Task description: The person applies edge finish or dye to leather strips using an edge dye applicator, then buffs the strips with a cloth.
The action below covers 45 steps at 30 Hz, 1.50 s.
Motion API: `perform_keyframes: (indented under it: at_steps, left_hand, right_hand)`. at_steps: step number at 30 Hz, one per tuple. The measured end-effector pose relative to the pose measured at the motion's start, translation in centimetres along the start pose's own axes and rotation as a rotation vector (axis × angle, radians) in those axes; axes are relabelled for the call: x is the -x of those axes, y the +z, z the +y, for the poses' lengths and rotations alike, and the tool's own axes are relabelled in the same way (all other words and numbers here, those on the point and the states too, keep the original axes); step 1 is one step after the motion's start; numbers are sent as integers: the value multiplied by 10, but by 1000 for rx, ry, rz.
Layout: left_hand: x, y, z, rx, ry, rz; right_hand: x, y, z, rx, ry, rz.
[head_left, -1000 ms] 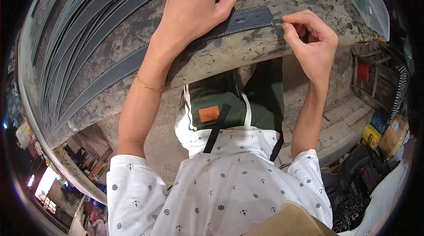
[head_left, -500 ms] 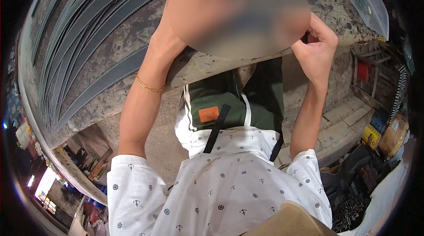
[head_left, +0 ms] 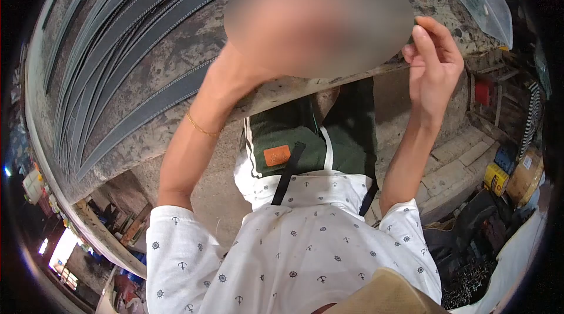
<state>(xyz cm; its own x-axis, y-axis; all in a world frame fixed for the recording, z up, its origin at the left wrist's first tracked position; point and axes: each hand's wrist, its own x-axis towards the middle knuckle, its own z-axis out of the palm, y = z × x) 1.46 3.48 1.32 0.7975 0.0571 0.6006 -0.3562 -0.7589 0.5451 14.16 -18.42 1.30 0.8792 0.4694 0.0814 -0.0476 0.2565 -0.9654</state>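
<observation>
A blurred oval covers the middle of the workbench and hides most of my left hand point(head_left: 242, 62). Only its wrist side shows, and its fingers cannot be seen. My right hand point(head_left: 436, 62) is raised at the oval's right edge, thumb and forefinger pinched together. A small dark bit shows at their tips, but what it belongs to is lost in the blur. Left of my left hand, long dark grey straps point(head_left: 175, 91) with pale stitched edges lie curved across the stained workbench point(head_left: 247, 105).
A clear plastic container point(head_left: 484, 5) stands at the bench's right end. Lower right are a yellow box point(head_left: 495, 179), a brown roll point(head_left: 526, 172) and dark clutter. My lap, in dark green shorts point(head_left: 349, 132), is close against the bench's front edge.
My left hand has moved down and inward, deeper behind the blur. My right hand has shifted slightly right, and its fingers now point upward in a pinch.
</observation>
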Motion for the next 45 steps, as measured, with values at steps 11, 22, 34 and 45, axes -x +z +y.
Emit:
perform_keyframes:
  at_steps: [11,22,34,45]
  left_hand:
    - [-3,10,13,-79,113,-250]
    - [-6,-7,2,258,-387,-160]
    - [-9,-5,1,297,-429,-72]
    - [-6,-7,1,296,-452,-97]
  right_hand:
    - [27,-41,-16,-70,185,97]
    - [19,-47,-31,774,-365,300]
    - [4,-59,-17,1229,-841,-261]
    - [14,-73,1,1239,-935,-66]
